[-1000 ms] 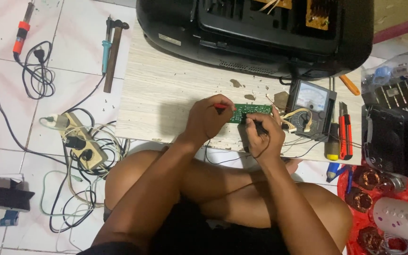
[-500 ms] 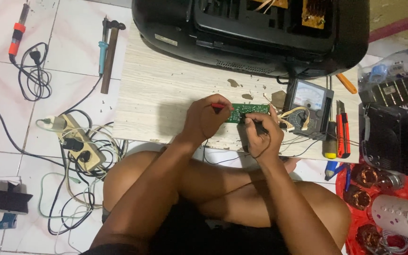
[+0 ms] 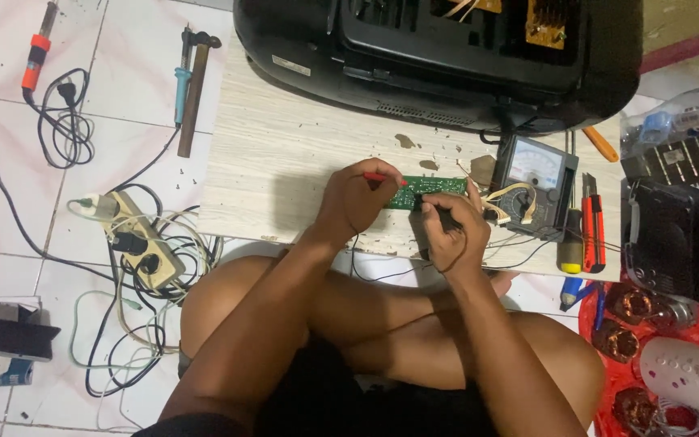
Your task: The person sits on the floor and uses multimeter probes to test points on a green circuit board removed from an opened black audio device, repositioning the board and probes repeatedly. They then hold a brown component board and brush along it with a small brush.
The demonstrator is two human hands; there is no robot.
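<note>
Probing green circuit board (image 3: 426, 192) on the wooden surface (image 3: 285, 162), at 9 o'clock of the analog multimeter (image 3: 537, 182).
Left hand (image 3: 357, 202) grip closed on red probe (image 3: 375, 176); right hand (image 3: 451, 231) pinching black probe (image 3: 434, 214). Next likely calls for steady tips while reading the meter.

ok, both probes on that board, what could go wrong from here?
1. The green board lies loose on the wooden board; the left hand with the red probe and the right hand with the black probe could nudge it and lose contact.
2. Probe leads trail to the meter; a tug might shift it.
</note>
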